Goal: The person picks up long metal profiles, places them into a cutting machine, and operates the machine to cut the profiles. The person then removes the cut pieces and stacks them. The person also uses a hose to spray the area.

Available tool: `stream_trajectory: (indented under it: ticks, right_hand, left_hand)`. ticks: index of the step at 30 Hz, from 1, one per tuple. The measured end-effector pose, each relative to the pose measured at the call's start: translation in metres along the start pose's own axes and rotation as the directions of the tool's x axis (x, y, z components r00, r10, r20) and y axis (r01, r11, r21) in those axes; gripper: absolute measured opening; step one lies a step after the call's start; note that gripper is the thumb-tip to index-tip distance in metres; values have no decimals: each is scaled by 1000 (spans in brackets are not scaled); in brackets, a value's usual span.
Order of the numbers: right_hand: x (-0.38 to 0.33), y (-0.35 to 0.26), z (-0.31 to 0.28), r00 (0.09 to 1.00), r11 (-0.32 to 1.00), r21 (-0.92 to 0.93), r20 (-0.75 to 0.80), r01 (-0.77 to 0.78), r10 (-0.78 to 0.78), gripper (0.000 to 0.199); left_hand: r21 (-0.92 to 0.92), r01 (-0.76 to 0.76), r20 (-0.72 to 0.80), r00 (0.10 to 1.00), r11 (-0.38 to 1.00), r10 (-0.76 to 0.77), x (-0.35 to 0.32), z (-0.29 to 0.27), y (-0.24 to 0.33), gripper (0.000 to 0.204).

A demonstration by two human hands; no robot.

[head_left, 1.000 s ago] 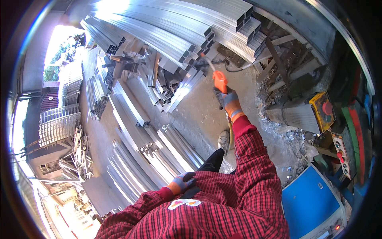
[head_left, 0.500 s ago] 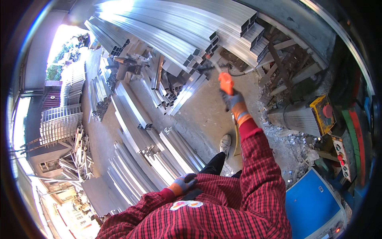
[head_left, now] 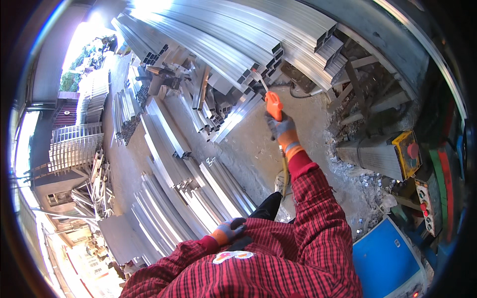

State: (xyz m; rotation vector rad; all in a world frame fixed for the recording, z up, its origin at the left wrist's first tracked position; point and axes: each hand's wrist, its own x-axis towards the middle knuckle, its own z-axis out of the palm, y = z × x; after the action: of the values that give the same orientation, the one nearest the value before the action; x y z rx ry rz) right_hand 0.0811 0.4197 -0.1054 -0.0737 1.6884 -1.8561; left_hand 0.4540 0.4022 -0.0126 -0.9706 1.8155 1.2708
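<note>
My right hand (head_left: 281, 129), in a grey and orange glove, is closed around an orange air blow gun (head_left: 274, 105). A yellowish hose (head_left: 285, 171) hangs from it. The gun's thin nozzle points at the cut ends of stacked silver metal tubes (head_left: 247, 74), and its tip appears close to them; I cannot tell whether they touch. At my waist, my gloved left hand (head_left: 229, 232) lies against my red checked clothing, its fingers curled. Whatever may be inside those fingers is hidden.
Long metal profiles (head_left: 171, 169) lie on the floor to my left. A yellow-edged control box with a red button (head_left: 412, 150) stands at right, above a blue panel (head_left: 386, 254). Small metal offcuts (head_left: 370, 184) litter the floor nearby. A shoe (head_left: 279, 184) shows below the hose.
My right hand has moved left and slightly down with the blow gun, whose nozzle is now nearer the tube ends. The whole view has shifted a little. My left hand stays at my waist.
</note>
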Motion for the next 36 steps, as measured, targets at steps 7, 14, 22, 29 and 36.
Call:
stream_trajectory:
  ticks: [7, 14, 22, 29, 36]
  right_hand:
    - [10, -9, -15, 999, 997, -78, -44, 4, -7, 25]
    - [-12, -20, -20, 927, 908, 234, 235, -347, 293, 27]
    - [-6, -9, -26, 960, 969, -5, 137, -246, 244, 30]
    - [-4, -17, -29, 976, 986, -48, 142, -161, 166, 22]
    - [-13, -4, -25, 972, 980, -49, 122, -195, 200, 25]
  left_hand:
    - [-52, -10, 11, 1000, 999, 11, -3, 2, 3, 47]
    - [-73, 42, -8, 999, 996, -43, -6, 2, 4, 48]
    - [31, -22, 35, 999, 999, 21, -4, 3, 9, 46]
    - [40, -56, 32, 998, 998, 55, 2, 12, -11, 47]
    - [4, -42, 23, 999, 999, 42, -2, 7, -19, 47]
